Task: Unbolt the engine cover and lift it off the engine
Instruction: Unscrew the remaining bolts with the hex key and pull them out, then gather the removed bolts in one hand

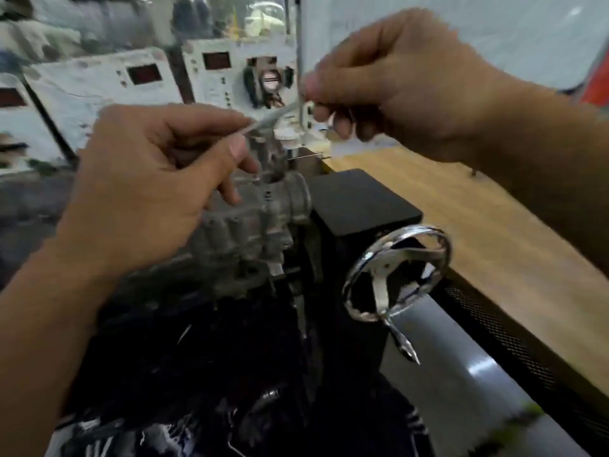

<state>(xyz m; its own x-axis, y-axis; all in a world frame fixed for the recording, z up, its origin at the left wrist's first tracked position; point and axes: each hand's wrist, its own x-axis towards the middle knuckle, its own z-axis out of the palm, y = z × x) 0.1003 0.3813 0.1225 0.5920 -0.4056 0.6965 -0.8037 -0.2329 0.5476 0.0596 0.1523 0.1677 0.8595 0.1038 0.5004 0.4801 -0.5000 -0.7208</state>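
Note:
A grey cast-metal engine (253, 225) sits clamped at the middle of the view, its top partly hidden by my left hand. A thin silver rod-like tool (270, 118) spans between both hands above the engine. My left hand (158, 186) pinches the tool's lower left end with thumb and fingers. The upper right end is pinched by my right hand (402, 84). The picture is blurred, so bolts and the engine cover cannot be told apart.
A black block (359, 199) and a chrome handwheel (395, 275) with a crank handle stand right of the engine. A wooden bench top (478, 219) runs along the right. White instrument panels (99, 80) with dark displays line the back. Dark clutter lies below.

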